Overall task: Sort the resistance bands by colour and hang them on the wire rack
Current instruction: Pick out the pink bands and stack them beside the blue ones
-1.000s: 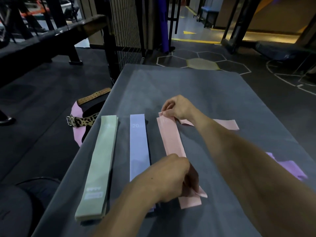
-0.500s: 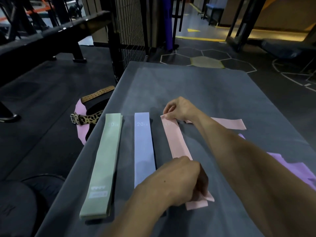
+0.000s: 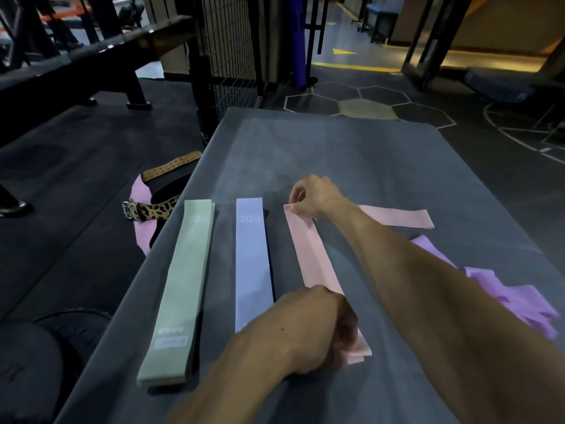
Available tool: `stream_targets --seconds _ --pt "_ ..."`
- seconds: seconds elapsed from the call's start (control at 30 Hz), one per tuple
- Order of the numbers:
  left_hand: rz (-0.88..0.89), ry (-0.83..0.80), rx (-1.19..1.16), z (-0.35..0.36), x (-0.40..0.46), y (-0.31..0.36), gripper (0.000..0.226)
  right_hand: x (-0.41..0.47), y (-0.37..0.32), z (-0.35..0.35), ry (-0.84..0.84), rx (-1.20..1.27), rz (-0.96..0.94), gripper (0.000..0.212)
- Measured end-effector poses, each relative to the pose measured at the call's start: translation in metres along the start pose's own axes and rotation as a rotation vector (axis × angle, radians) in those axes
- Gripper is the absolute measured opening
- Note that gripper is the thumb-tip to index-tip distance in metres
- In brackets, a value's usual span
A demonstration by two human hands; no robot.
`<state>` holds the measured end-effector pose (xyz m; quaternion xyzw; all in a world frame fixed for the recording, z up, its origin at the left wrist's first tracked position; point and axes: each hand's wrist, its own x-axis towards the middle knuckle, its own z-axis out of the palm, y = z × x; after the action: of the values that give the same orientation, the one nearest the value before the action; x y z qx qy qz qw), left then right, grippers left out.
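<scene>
My left hand (image 3: 318,328) is nearest, closed in a pinch on the near end of the pink band (image 3: 315,258), pressing it to the grey table (image 3: 351,154). My right forearm crosses over the table and my right hand (image 3: 315,195) pinches the far end of the same band, so I hold it stretched flat between both hands. Since a second ago it has barely shifted: the band lay a little skewed and now runs nearly parallel to the blue band (image 3: 252,264) just to its left, so I judge the laying-out of this one is about finished. Left again lies the green band (image 3: 180,286), flat and straight, apart from the blue.

To my right, near the table's edge, sits a crumpled purple band (image 3: 513,298), unsorted, and beyond my right wrist a second pink band (image 3: 397,216) lies crosswise, which I think should join the one I hold. Off the table's left side, on the floor, rests a leopard-print belt (image 3: 153,209). Farthest, past the table's far-left corner, stands the wire rack (image 3: 227,50); nothing hangs on it yet, so all the hanging remains
</scene>
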<state>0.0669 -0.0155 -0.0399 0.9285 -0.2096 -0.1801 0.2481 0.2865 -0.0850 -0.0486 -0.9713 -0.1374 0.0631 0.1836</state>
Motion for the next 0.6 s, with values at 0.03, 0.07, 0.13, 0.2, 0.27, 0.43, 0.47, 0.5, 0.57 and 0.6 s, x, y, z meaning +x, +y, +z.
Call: stream_targets --seconds 0.03,0.07,0.13,0.2,0.27,0.43,0.47,0.5,0.57,0.6 --pt "0.008 0.016 0.011 0.002 -0.001 -0.001 0.021 0.000 0.000 0.000 0.000 -0.006 0.004 0.009" --pt "0.024 0.036 0.022 0.005 -0.002 -0.002 0.022 -0.001 -0.001 0.000 -0.001 -0.012 0.006 0.010" --pt "0.046 0.054 0.039 0.007 -0.002 -0.004 0.021 -0.001 -0.001 -0.001 -0.002 -0.023 0.009 0.011" --pt "0.064 0.062 0.051 0.009 -0.002 -0.006 0.020 -0.002 -0.002 -0.001 -0.001 -0.036 0.007 0.013" --pt "0.072 0.052 0.054 0.008 -0.004 -0.005 0.019 -0.003 -0.002 -0.001 0.001 -0.043 0.007 0.015" --pt "0.090 0.071 0.064 0.014 -0.002 -0.009 0.030 -0.005 -0.003 0.000 0.003 -0.074 -0.002 0.014" --pt "0.092 0.071 0.056 0.013 -0.003 -0.009 0.031 -0.005 -0.003 0.000 0.006 -0.078 -0.005 0.013" --pt "0.089 0.064 0.050 0.013 -0.004 -0.010 0.030 -0.005 -0.003 -0.001 0.010 -0.079 -0.006 0.013" --pt "0.090 0.063 0.071 0.014 -0.007 -0.009 0.028 -0.005 -0.002 -0.001 0.011 -0.079 -0.005 0.015" --pt "0.090 0.064 0.074 0.014 -0.007 -0.009 0.027 -0.005 -0.002 -0.001 0.011 -0.082 -0.006 0.016"
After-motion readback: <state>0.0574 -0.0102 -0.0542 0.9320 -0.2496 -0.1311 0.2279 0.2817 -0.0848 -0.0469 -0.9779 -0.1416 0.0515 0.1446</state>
